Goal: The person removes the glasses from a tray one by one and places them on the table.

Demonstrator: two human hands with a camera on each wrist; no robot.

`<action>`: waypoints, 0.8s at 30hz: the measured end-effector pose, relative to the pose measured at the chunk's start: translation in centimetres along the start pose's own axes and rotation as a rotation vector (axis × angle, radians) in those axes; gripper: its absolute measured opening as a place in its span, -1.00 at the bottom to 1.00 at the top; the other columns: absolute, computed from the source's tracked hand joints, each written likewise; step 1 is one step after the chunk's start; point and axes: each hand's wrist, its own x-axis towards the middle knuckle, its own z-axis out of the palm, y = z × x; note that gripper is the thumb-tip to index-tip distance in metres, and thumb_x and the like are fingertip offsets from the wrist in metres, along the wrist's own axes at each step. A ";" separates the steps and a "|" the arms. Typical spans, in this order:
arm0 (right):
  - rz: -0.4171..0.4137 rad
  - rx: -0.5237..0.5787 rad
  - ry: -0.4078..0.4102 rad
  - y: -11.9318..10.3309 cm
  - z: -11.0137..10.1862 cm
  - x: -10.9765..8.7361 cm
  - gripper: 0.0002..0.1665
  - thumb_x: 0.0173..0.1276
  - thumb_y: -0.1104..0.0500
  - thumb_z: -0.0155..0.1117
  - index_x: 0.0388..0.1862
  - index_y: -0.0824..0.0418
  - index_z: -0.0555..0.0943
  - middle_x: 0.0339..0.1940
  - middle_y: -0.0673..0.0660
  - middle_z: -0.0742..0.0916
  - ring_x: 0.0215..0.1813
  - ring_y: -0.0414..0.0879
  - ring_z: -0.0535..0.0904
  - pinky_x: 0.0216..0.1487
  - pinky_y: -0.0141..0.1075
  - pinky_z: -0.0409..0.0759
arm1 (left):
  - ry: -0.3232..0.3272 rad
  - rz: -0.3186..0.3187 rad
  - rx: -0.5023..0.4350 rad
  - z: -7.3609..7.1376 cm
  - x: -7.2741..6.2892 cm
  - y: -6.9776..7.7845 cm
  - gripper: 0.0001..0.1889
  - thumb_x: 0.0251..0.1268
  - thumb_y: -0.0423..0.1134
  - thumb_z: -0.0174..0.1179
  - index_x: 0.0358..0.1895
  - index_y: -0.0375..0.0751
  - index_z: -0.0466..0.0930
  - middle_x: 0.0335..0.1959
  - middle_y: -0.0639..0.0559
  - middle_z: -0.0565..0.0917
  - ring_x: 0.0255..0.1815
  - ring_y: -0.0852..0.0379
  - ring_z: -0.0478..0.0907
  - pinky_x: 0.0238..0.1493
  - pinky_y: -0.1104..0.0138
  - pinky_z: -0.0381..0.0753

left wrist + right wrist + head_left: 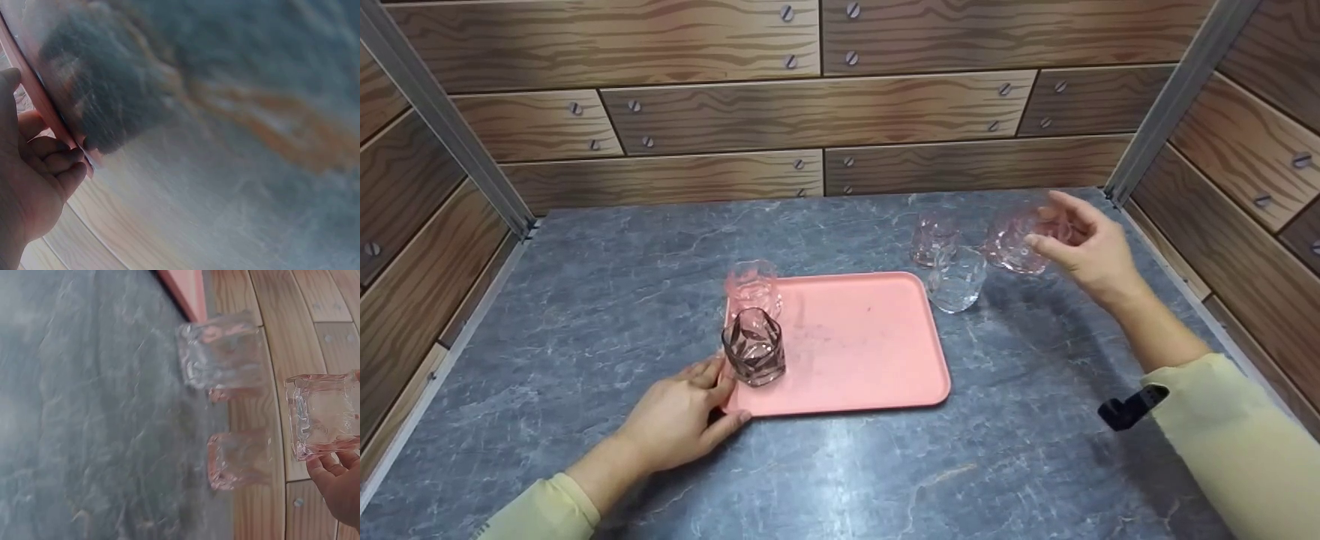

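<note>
My left hand (675,420) grips the left edge of a pink tray (855,345) near its front corner. In the left wrist view, its fingers (62,163) curl at the tray's rim. Standing at the tray's left side are a dark grey faceted glass (755,349) and, behind it, a clear pinkish glass (754,289). My right hand (1091,251) is at the back right, holding a pale pink glass (320,416) between thumb and fingers. Near it are another pink glass (239,461) and a clear glass (219,351).
Beyond the tray's back right corner stand the clear glass and a pink glass (936,240) close together. Wood-patterned panels (810,112) enclose the back and sides of the grey marbled table (840,480). A black strap (1132,407) sticks out from the right sleeve.
</note>
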 end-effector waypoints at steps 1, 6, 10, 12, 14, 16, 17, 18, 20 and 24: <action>0.008 -0.011 -0.001 0.3 -0.1 -0.1 -0.16 0.37 0.35 0.51 0.57 0.37 0.40 0.03 -0.12 0.74 -0.01 -0.29 0.67 -0.03 -0.60 0.61 | -0.002 -0.001 0.001 0.0 0.0 0.0 -0.33 0.53 0.16 0.23 0.35 -0.39 0.62 0.35 -0.51 0.55 0.30 -0.41 0.61 0.29 -0.15 0.62; 0.053 -0.038 -0.009 1.7 -0.4 -0.5 -0.13 0.39 0.29 0.52 0.60 0.38 0.35 0.06 -0.14 0.72 0.04 -0.30 0.64 0.00 -0.62 0.59 | -0.007 -0.003 0.003 -0.1 0.0 0.0 -0.33 0.53 0.17 0.23 0.34 -0.39 0.63 0.34 -0.52 0.55 0.30 -0.42 0.60 0.30 -0.15 0.62; 0.085 -0.034 -0.008 2.8 -0.4 -0.7 -0.13 0.41 0.30 0.50 0.61 0.40 0.32 0.06 -0.15 0.70 0.02 -0.28 0.60 -0.03 -0.62 0.59 | -0.017 -0.004 0.007 -0.1 0.0 0.0 -0.31 0.54 0.17 0.21 0.36 -0.42 0.60 0.35 -0.51 0.54 0.32 -0.41 0.59 0.32 -0.15 0.60; 0.094 -0.038 -0.011 3.3 -0.3 -0.9 -0.13 0.41 0.30 0.49 0.61 0.41 0.32 0.06 -0.15 0.69 -0.01 -0.29 0.59 -0.04 -0.62 0.59 | -0.024 -0.006 0.006 -0.1 0.0 0.0 -0.31 0.55 0.17 0.21 0.37 -0.43 0.59 0.36 -0.51 0.54 0.33 -0.41 0.58 0.33 -0.15 0.60; 0.100 -0.046 -0.018 3.8 -0.2 -1.1 -0.12 0.41 0.29 0.50 0.61 0.42 0.31 0.05 -0.15 0.69 -0.02 -0.32 0.59 -0.04 -0.62 0.59 | -0.027 -0.007 0.006 -0.1 0.0 0.0 -0.30 0.55 0.17 0.20 0.38 -0.43 0.58 0.36 -0.50 0.54 0.34 -0.41 0.58 0.33 -0.14 0.59; 0.101 -0.052 -0.028 4.2 -0.2 -1.2 -0.11 0.41 0.29 0.50 0.61 0.43 0.30 0.06 -0.15 0.70 -0.02 -0.34 0.61 -0.02 -0.62 0.60 | -0.027 -0.009 0.005 -0.1 0.0 0.0 -0.30 0.55 0.17 0.21 0.38 -0.43 0.58 0.36 -0.50 0.54 0.34 -0.41 0.58 0.34 -0.14 0.59; 0.101 -0.057 -0.032 4.5 -0.1 -1.3 -0.10 0.41 0.29 0.51 0.61 0.43 0.30 0.06 -0.14 0.70 -0.02 -0.36 0.62 -0.01 -0.62 0.60 | -0.025 -0.009 0.003 -0.1 0.0 0.0 -0.30 0.54 0.17 0.21 0.37 -0.43 0.59 0.36 -0.50 0.54 0.34 -0.40 0.58 0.33 -0.14 0.59; 0.101 -0.060 -0.034 4.8 0.0 -1.4 -0.10 0.40 0.29 0.51 0.61 0.42 0.31 0.07 -0.12 0.71 -0.02 -0.36 0.63 -0.01 -0.62 0.61 | -0.024 -0.009 0.003 -0.1 0.0 0.0 -0.31 0.54 0.17 0.21 0.37 -0.43 0.59 0.36 -0.50 0.54 0.34 -0.40 0.58 0.33 -0.14 0.59; 0.099 -0.062 -0.040 5.2 0.2 -1.5 -0.10 0.39 0.29 0.52 0.60 0.43 0.31 0.08 -0.07 0.72 -0.01 -0.34 0.65 0.00 -0.61 0.61 | -0.023 -0.010 0.002 0.0 0.0 0.0 -0.31 0.54 0.17 0.21 0.37 -0.43 0.59 0.36 -0.50 0.54 0.34 -0.40 0.58 0.33 -0.14 0.60; 0.095 -0.075 -0.041 5.8 0.6 -1.9 -0.11 0.37 0.29 0.54 0.58 0.44 0.35 0.12 0.14 0.72 -0.01 -0.32 0.67 -0.02 -0.62 0.61 | -0.018 -0.009 0.005 0.0 0.0 0.0 -0.30 0.54 0.18 0.21 0.37 -0.42 0.59 0.35 -0.50 0.54 0.33 -0.41 0.59 0.33 -0.14 0.60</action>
